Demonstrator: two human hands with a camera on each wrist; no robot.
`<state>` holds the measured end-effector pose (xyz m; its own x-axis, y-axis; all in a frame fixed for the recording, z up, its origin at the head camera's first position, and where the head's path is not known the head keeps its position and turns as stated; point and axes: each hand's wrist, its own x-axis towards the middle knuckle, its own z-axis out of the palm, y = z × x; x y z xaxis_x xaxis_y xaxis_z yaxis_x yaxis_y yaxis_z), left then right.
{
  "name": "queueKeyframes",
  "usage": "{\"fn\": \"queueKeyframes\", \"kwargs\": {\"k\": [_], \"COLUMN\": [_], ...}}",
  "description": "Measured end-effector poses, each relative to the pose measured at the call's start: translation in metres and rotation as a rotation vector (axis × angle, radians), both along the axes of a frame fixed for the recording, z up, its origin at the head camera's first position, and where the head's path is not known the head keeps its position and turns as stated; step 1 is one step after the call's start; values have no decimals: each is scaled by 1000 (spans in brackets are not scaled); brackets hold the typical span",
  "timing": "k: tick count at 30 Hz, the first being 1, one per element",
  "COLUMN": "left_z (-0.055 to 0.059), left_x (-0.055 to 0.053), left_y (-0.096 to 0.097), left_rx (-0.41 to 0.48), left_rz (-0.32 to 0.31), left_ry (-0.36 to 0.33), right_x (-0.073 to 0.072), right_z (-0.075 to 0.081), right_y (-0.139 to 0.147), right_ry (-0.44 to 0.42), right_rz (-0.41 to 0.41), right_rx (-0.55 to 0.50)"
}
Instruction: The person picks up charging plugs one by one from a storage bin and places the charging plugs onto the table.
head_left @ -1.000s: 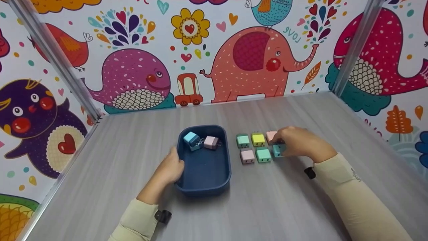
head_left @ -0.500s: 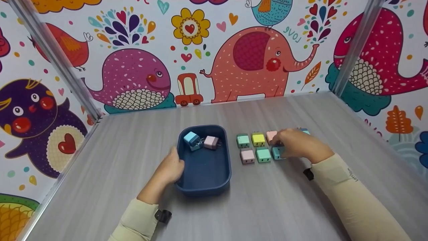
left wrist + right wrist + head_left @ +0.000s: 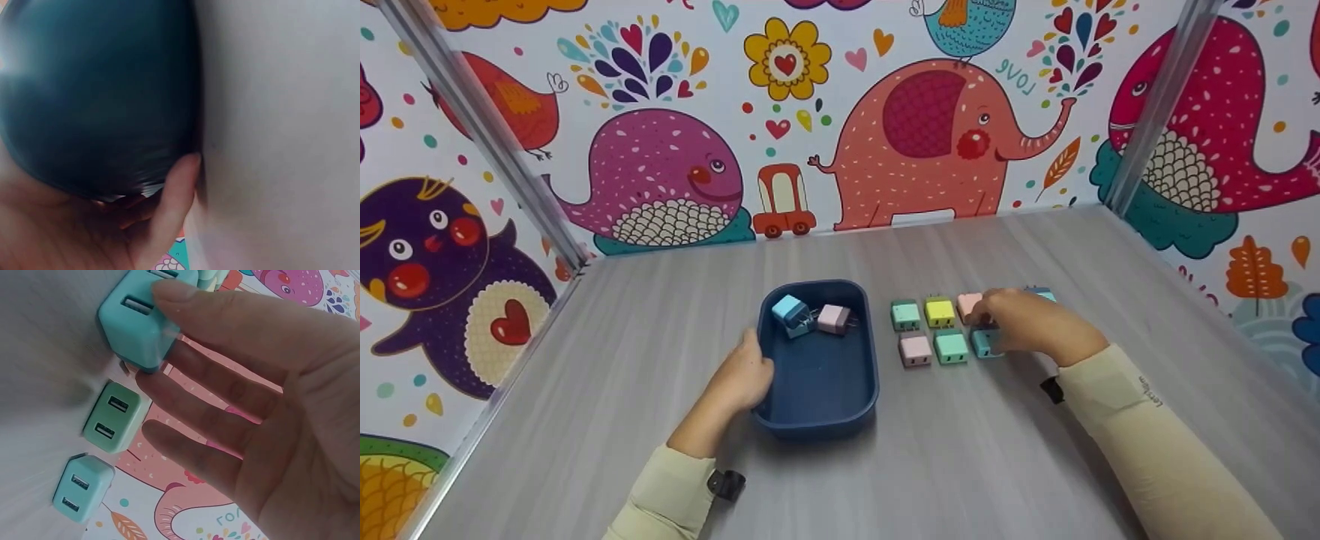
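Note:
My left hand holds the left side of a navy blue tub, its fingers along the outer wall in the left wrist view. Inside lie a blue USB charger on another blue one, and a pink charger. My right hand pinches a turquoise USB charger, thumb over its port face and fingertips at the far side. This charger sits at the right end of the nearer row, beside a green charger and a pink one.
A farther row holds a green charger, a yellow charger and a salmon charger, partly covered by my right hand. Past that hand shows a blue charger. Patterned panels enclose the grey table.
My right hand has shifted slightly left, uncovering part of the blue charger behind it. The turquoise charger has moved a touch nearer. My left hand and the tub have stayed put.

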<state>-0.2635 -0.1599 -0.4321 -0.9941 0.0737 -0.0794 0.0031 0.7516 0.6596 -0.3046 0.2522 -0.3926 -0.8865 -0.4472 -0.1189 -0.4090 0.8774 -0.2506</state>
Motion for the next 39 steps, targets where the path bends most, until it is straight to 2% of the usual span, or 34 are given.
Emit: {"fn": "queueKeyframes", "kwargs": {"k": [12,21,39], "left_z": [0,1,1], "left_x": [0,0,0], "left_y": [-1,-1,0], "left_rx": [-4,-13,-8], "left_rz": [-1,8,7], "left_ry": [-7,3,12], "right_x": [-2,-1,1], "right_z": [1,1,4], "right_y": [2,0,0], "right_ry": [-6,2,-15], "right_rz": [-6,10,15], "right_rx": [-8,30,-10]}}
